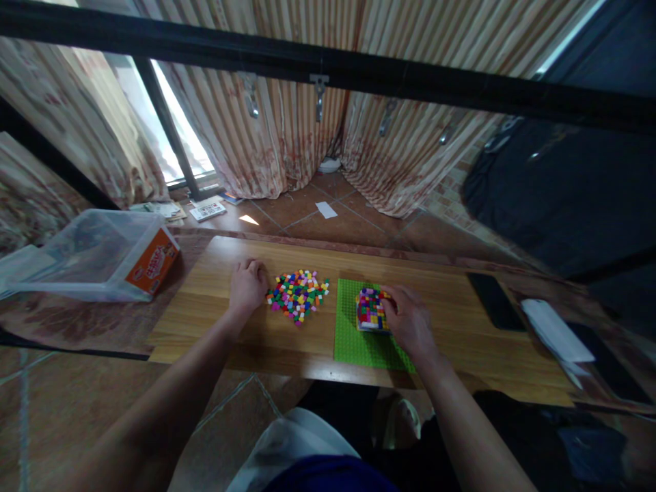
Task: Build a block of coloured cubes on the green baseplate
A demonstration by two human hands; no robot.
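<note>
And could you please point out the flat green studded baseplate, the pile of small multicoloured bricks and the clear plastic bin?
Flat green studded baseplate (350, 344): head view, bare lower-left part.
Pile of small multicoloured bricks (298, 295): head view, its middle.
Clear plastic bin (110, 291): head view, near wall.

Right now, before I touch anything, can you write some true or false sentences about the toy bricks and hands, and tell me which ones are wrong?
1. The right hand is at the stacked brick block. True.
2. The stacked brick block stands on a blue baseplate. False: it stands on a green studded baseplate.
3. The loose brick pile lies between the left hand and the green studded baseplate. True.
4. Every brick in the loose brick pile is red. False: they are many colours.
5. The clear plastic bin has an orange label. True.
</note>
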